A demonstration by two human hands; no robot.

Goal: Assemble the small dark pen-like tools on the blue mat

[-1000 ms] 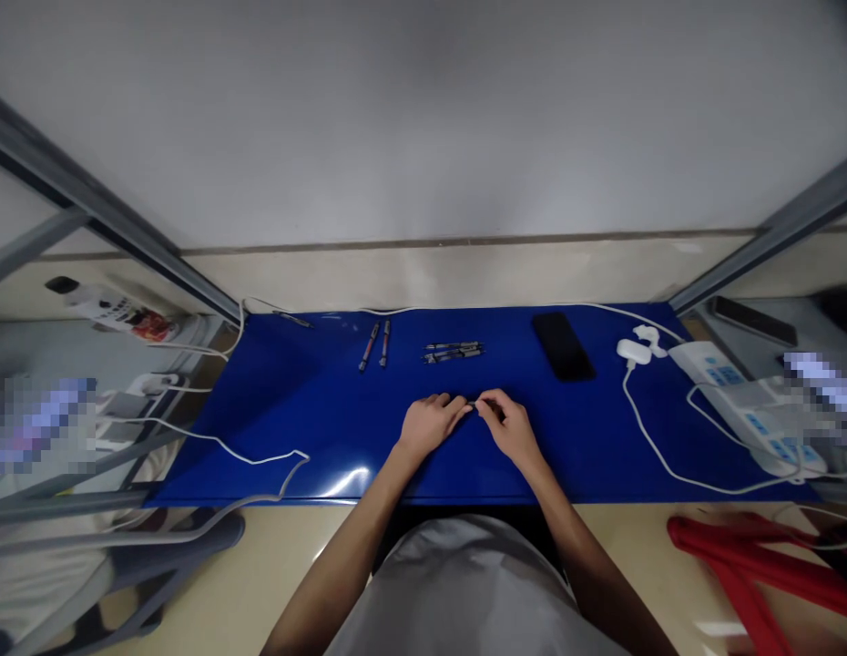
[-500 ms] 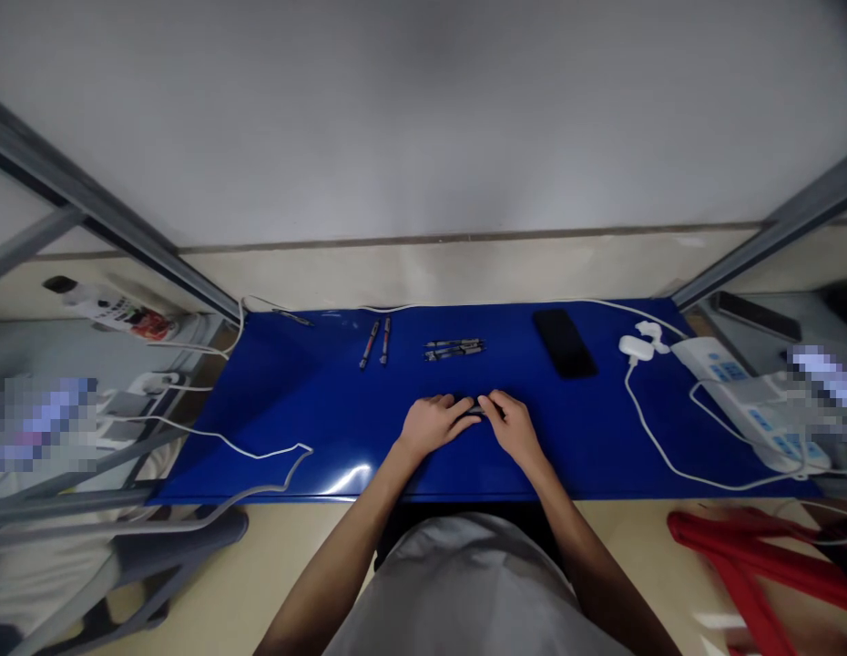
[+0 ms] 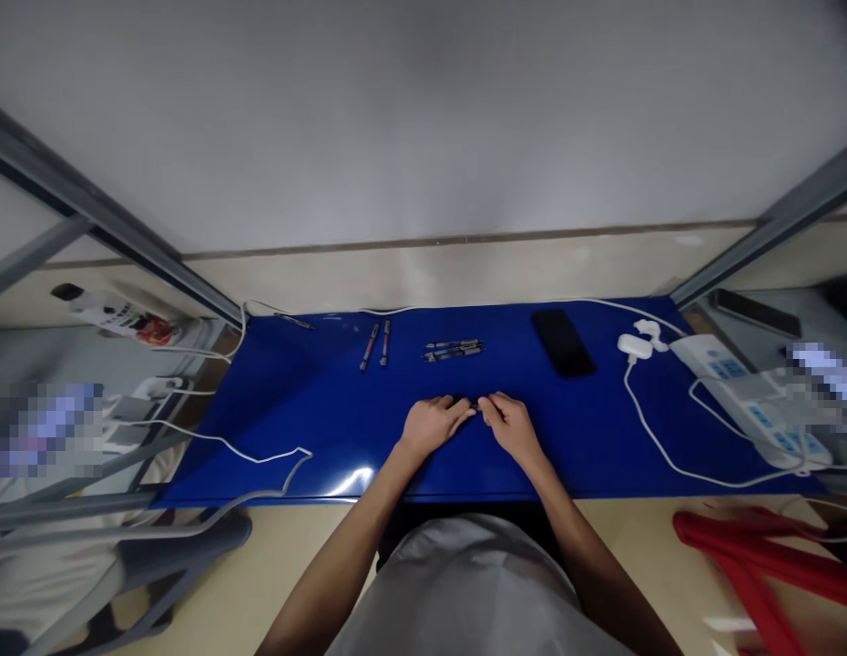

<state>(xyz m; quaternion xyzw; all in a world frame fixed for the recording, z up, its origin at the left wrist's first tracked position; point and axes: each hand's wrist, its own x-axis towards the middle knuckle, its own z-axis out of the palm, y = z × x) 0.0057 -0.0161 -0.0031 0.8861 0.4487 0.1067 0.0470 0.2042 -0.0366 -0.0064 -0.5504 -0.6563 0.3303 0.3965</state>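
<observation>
Near the front middle of the blue tabletop (image 3: 314, 392), my left hand (image 3: 430, 425) and my right hand (image 3: 511, 424) meet fingertip to fingertip. Both are closed on a pen (image 3: 475, 407), of which only a short dark piece shows between them; the fingers hide the rest. Beyond the hands, several dark pens (image 3: 454, 351) lie side by side, running left to right. To their left, one pen with a reddish barrel (image 3: 370, 347) and a second pen (image 3: 385, 344) lie lengthwise, slightly apart.
Another pen (image 3: 297, 321) lies at the back left beside a white cable. A black phone (image 3: 564, 343) rests right of the pens. Farther right are a white earbud case (image 3: 634, 346) with its cable and a white power strip (image 3: 751, 401). A red stool (image 3: 738, 547) stands below, right.
My left fingers have drawn in closer to the right ones, so less of the pen shows between them. The objects on the table lie as before.
</observation>
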